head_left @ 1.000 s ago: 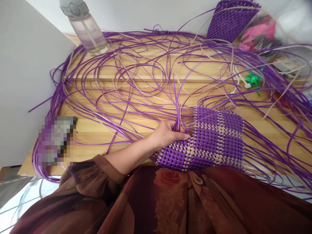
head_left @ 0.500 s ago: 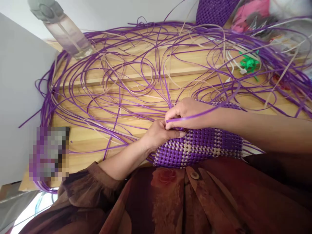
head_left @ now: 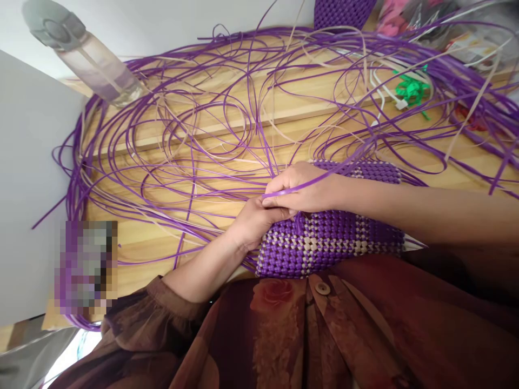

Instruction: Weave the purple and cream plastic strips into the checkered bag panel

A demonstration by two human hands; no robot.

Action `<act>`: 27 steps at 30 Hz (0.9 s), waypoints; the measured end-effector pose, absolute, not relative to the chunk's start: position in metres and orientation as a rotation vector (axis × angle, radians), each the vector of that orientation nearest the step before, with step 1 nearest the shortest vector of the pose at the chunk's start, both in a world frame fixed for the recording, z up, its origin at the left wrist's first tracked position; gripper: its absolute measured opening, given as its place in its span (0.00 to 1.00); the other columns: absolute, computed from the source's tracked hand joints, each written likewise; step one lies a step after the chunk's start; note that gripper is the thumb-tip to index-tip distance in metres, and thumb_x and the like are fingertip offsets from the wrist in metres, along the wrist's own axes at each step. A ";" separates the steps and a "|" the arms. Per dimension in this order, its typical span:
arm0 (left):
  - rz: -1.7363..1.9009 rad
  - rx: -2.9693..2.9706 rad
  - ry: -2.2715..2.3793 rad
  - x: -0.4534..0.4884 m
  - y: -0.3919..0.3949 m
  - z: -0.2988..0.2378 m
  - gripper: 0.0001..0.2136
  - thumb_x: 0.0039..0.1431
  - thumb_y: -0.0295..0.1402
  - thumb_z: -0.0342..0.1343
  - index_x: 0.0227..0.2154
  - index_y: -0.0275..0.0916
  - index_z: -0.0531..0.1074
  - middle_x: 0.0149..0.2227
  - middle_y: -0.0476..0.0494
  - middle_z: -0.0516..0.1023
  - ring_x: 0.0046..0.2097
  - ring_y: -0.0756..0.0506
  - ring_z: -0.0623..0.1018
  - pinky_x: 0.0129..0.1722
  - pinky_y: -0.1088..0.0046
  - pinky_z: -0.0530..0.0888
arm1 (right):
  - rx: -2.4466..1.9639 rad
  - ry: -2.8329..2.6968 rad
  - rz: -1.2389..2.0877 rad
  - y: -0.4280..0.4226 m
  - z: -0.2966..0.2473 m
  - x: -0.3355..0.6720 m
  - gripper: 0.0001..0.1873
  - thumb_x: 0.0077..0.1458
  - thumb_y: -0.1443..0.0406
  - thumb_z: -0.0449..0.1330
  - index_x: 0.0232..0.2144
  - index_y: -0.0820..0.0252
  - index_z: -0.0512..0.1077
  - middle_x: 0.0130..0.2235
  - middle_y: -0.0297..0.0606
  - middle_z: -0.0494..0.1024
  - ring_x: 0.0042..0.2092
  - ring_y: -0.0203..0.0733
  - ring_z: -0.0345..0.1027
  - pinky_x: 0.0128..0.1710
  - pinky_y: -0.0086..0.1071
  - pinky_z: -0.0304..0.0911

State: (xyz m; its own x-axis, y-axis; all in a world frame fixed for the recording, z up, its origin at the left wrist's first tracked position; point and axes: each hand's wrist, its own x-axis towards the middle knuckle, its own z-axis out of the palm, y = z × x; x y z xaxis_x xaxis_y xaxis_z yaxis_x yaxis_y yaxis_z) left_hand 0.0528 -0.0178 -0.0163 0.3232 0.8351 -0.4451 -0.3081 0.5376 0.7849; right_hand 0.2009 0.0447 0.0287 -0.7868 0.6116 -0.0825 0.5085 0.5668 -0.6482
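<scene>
A purple and cream woven panel point(head_left: 332, 243) rests against my lap at the near edge of the wooden table point(head_left: 170, 237). My left hand point(head_left: 253, 221) grips the panel's left edge, fingers curled round it. Just above, my right hand point(head_left: 302, 186) pinches a purple strip point(head_left: 348, 162) that runs off to the upper right. The two hands touch at the panel's top left corner. Long loose purple and cream strips point(head_left: 194, 135) spread in loops from the panel over the table.
A clear water bottle point(head_left: 87, 56) with a grey cap stands at the back left. A second purple woven piece point(head_left: 340, 11) leans at the back. A green ribbon bow point(head_left: 411, 89) and pink packets point(head_left: 389, 11) lie at the back right. A grey wall borders the table's left.
My right hand came in from the right and took hold of a purple strip above the panel. The panel tipped up toward me, and the view shifted slightly.
</scene>
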 end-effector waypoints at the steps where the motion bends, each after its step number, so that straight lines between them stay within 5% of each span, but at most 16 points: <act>1: 0.812 0.629 0.978 0.053 -0.017 -0.016 0.15 0.33 0.27 0.75 0.29 0.32 0.81 0.30 0.43 0.83 0.35 0.45 0.80 0.47 0.63 0.74 | -0.951 -2.638 1.000 0.044 0.028 0.201 0.16 0.63 0.59 0.57 0.32 0.62 0.81 0.29 0.36 0.79 0.32 0.35 0.67 0.34 0.30 0.54; 6: 0.786 0.601 0.985 0.050 -0.016 -0.016 0.13 0.35 0.24 0.73 0.29 0.32 0.81 0.32 0.43 0.83 0.35 0.46 0.80 0.45 0.67 0.74 | -1.029 -2.546 1.133 0.043 0.030 0.204 0.15 0.62 0.59 0.58 0.30 0.63 0.78 0.27 0.34 0.77 0.29 0.33 0.67 0.32 0.29 0.53; 9: 0.761 0.617 0.965 0.049 -0.015 -0.017 0.12 0.36 0.23 0.70 0.29 0.32 0.80 0.30 0.45 0.82 0.33 0.48 0.79 0.43 0.69 0.73 | -1.120 -2.452 1.390 0.045 0.032 0.212 0.10 0.56 0.61 0.63 0.37 0.62 0.73 0.23 0.29 0.74 0.23 0.30 0.63 0.28 0.28 0.53; 17: 0.714 0.648 0.922 0.045 -0.011 -0.014 0.09 0.37 0.22 0.69 0.24 0.33 0.76 0.25 0.49 0.78 0.28 0.51 0.75 0.36 0.74 0.69 | -0.868 -2.120 1.871 0.044 0.025 0.236 0.22 0.51 0.69 0.65 0.47 0.55 0.61 0.32 0.29 0.78 0.31 0.34 0.72 0.31 0.28 0.64; 23: 0.695 0.678 0.880 0.042 -0.009 -0.015 0.09 0.38 0.25 0.70 0.24 0.33 0.75 0.25 0.49 0.77 0.29 0.51 0.74 0.37 0.74 0.69 | -0.993 -2.398 1.715 0.045 0.038 0.237 0.06 0.53 0.65 0.63 0.34 0.60 0.71 0.33 0.35 0.78 0.34 0.36 0.71 0.36 0.31 0.66; 27: 0.676 0.694 0.865 0.040 -0.009 -0.014 0.11 0.39 0.27 0.71 0.26 0.33 0.76 0.26 0.48 0.77 0.30 0.51 0.75 0.38 0.73 0.70 | -1.005 -2.555 1.734 0.051 0.044 0.236 0.06 0.52 0.67 0.62 0.35 0.60 0.73 0.33 0.34 0.78 0.33 0.36 0.70 0.34 0.31 0.64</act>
